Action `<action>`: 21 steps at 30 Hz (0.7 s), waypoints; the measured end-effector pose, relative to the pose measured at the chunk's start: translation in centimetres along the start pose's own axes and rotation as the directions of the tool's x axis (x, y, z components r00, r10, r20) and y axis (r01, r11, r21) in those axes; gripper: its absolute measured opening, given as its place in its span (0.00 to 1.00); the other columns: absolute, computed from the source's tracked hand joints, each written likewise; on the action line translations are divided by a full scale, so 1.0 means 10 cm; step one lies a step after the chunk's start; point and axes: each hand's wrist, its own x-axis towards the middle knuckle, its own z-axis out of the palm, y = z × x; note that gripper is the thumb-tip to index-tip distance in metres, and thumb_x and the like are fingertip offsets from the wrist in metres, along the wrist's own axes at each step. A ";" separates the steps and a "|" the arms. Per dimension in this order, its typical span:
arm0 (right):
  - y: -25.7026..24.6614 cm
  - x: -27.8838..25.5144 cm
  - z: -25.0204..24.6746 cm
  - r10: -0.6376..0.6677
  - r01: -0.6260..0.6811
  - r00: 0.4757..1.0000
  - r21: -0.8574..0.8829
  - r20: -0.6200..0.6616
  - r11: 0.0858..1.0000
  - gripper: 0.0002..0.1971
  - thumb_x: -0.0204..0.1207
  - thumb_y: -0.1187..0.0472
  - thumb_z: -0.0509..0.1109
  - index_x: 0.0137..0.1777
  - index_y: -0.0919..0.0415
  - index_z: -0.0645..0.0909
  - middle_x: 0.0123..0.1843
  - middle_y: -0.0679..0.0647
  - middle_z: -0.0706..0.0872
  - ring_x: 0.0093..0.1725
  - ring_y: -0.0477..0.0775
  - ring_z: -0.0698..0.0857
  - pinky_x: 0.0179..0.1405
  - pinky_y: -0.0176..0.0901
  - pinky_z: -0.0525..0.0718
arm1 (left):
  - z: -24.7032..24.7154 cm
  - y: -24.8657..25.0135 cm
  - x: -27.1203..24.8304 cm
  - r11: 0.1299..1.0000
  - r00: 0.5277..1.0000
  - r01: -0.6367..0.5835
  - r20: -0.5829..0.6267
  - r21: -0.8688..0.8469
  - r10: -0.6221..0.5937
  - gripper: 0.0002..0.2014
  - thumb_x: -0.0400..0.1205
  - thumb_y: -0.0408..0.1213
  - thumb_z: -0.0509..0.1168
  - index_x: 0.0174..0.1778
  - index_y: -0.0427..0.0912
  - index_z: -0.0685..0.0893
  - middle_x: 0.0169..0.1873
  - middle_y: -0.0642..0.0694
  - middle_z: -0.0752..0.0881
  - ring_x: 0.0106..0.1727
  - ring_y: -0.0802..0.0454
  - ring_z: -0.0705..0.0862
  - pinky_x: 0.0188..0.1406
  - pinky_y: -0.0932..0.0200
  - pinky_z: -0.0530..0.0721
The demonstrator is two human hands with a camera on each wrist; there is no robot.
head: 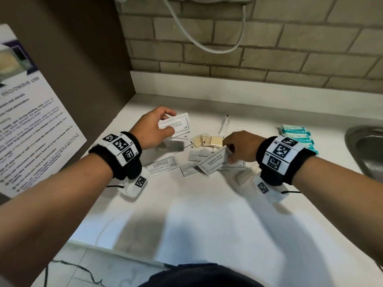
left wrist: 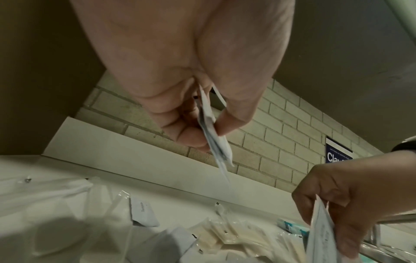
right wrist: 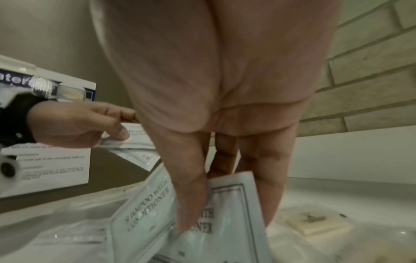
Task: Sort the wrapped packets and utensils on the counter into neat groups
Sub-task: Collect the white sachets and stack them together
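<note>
My left hand (head: 159, 127) pinches a small stack of white shampoo sachets (head: 176, 124) above the counter at the back left; the left wrist view shows them edge-on (left wrist: 213, 140) between thumb and fingers. My right hand (head: 238, 150) grips another shampoo sachet (head: 213, 161), lifted at a tilt over the pile; in the right wrist view its thumb lies across the sachet (right wrist: 225, 204). One more shampoo sachet (head: 161, 165) lies flat on the counter. White toothbrush packets (head: 196, 156), tan wrapped soaps (head: 207, 140) and a clear-wrapped utensil (head: 224, 126) lie between my hands.
Teal packets (head: 298, 134) are lined up at the right, beside a steel sink (head: 364, 150). A brown cabinet side with a microwave notice (head: 31, 121) stands on the left. A brick wall with a hanging cord (head: 207, 44) is behind. The white counter (head: 196, 214) spreads in front.
</note>
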 end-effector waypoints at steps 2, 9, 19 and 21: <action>-0.05 0.04 -0.02 -0.032 0.035 0.999 0.088 -0.034 0.996 0.11 0.73 0.61 0.75 0.55 0.57 0.83 0.55 0.53 0.86 0.54 0.55 0.83 0.52 0.45 0.79 | -0.04 -0.03 -0.03 1.000 1.000 0.002 -0.025 0.008 -0.002 0.19 0.77 0.32 0.68 0.63 0.49 0.79 0.54 0.46 0.83 0.54 0.51 0.82 0.51 0.61 0.77; -0.76 0.35 -0.02 -0.242 0.228 0.970 0.253 0.024 0.940 0.13 0.72 0.64 0.75 0.56 0.56 0.85 0.46 0.47 0.88 0.45 0.49 0.84 0.46 0.40 0.80 | -0.29 -0.15 -0.16 0.998 0.994 0.005 -0.107 -0.055 -0.011 0.17 0.77 0.30 0.67 0.60 0.49 0.79 0.47 0.54 0.84 0.49 0.52 0.85 0.48 0.60 0.81; -1.46 0.76 0.45 -0.268 0.269 0.963 -0.099 0.028 0.958 0.23 0.73 0.58 0.73 0.67 0.60 0.73 0.62 0.60 0.76 0.61 0.64 0.82 0.52 0.51 0.80 | -0.51 -0.52 -0.42 0.997 0.989 0.080 -0.125 -0.002 -0.080 0.17 0.78 0.29 0.68 0.62 0.48 0.80 0.52 0.50 0.82 0.51 0.54 0.83 0.46 0.71 0.77; -1.46 0.75 0.45 -0.266 0.271 0.962 -0.126 0.054 0.954 0.29 0.69 0.56 0.77 0.68 0.60 0.72 0.63 0.59 0.76 0.62 0.62 0.81 0.55 0.51 0.81 | -0.50 -0.60 -0.44 0.996 0.989 0.090 -0.118 -0.006 -0.090 0.18 0.78 0.29 0.68 0.62 0.47 0.81 0.54 0.49 0.83 0.56 0.52 0.83 0.55 0.65 0.77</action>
